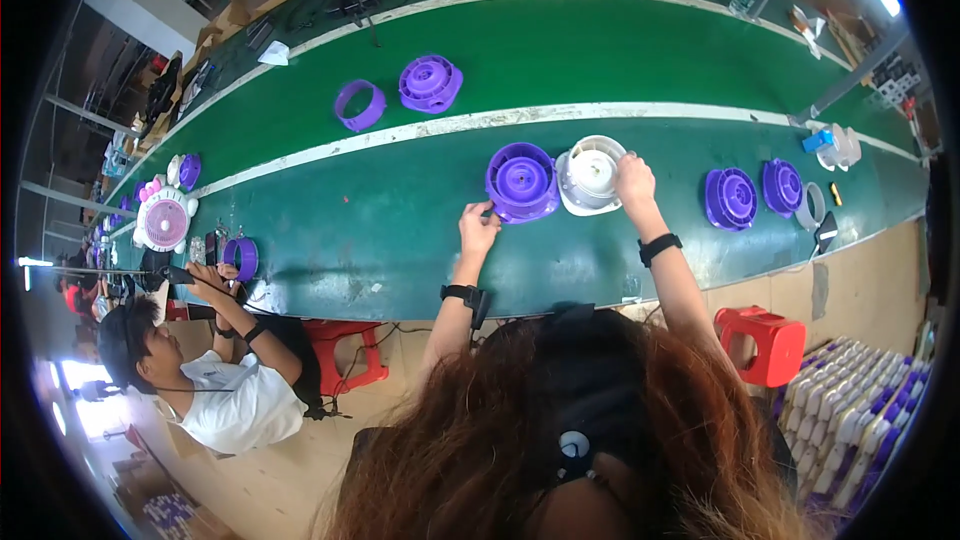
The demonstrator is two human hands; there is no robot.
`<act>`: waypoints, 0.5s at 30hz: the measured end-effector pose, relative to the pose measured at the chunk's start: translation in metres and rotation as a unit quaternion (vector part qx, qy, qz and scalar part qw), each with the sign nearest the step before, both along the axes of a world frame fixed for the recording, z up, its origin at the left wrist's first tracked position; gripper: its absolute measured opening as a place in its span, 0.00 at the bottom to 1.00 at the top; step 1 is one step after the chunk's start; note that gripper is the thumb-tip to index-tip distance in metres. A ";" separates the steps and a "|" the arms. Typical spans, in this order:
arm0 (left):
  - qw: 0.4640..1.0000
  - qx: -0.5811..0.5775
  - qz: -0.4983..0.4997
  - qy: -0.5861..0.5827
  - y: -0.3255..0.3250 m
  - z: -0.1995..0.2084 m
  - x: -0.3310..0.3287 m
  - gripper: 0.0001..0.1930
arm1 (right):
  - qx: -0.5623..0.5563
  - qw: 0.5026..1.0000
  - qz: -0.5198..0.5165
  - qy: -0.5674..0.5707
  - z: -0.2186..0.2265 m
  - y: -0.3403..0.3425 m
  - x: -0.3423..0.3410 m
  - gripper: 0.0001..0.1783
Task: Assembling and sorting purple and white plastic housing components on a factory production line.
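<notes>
Side by side on the green bench in front of me are a purple round fan housing (522, 180) and a white round fan housing (592, 172), their edges touching or nearly so. My left hand (479, 231) is closed at the near left edge of the purple housing, its fingertips on the rim. On the right side of the white one, my right hand (636, 183) grips the rim, thumb and fingers closed over it. Vanes and a central hub show inside the purple housing; the inside of the white one is pale and hard to make out.
Two purple housings (731, 199) and a pale ring (811, 207) lie to the right. Beyond the white rail (400, 130) are a purple ring (360, 105) and another purple housing (431, 83). A co-worker (235, 380) sits at left, near a white-and-pink fan (164, 218).
</notes>
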State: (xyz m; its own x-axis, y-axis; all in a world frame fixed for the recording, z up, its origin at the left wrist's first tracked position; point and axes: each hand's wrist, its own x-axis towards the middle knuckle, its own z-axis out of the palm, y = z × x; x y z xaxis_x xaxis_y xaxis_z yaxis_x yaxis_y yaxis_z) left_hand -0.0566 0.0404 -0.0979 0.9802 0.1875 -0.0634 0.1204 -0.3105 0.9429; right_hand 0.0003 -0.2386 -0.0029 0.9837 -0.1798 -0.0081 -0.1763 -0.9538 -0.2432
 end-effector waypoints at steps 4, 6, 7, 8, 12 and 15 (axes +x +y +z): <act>0.998 0.031 -0.061 -0.005 -0.024 -0.007 0.011 0.12 | -0.002 0.999 -0.018 0.035 0.002 -0.035 0.008 0.08; 0.996 0.044 -0.077 -0.021 -0.045 -0.006 0.019 0.14 | -0.016 1.000 -0.002 0.022 -0.007 -0.063 0.013 0.09; 0.995 0.050 -0.075 -0.034 -0.054 -0.009 0.024 0.15 | -0.028 0.999 0.021 0.010 -0.014 -0.076 0.017 0.10; 0.991 0.078 -0.085 -0.064 -0.064 -0.008 0.028 0.16 | -0.012 1.000 -0.002 0.016 -0.023 -0.092 0.022 0.10; 0.977 0.141 -0.090 -0.135 -0.090 0.009 0.040 0.12 | -0.035 0.999 0.011 -0.036 -0.046 -0.134 0.029 0.07; 0.963 0.141 -0.159 -0.167 -0.108 0.007 0.054 0.06 | -0.018 0.996 0.077 -0.043 -0.054 -0.169 0.030 0.08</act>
State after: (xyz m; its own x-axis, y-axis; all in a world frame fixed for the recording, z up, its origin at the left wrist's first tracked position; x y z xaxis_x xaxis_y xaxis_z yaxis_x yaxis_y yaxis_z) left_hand -0.0024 -0.0678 -0.0911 0.9481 -0.1614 0.2741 -0.3175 -0.5307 0.7859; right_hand 0.0306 -0.4080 -0.0572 0.9965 -0.0252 0.0803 -0.0073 -0.9765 -0.2153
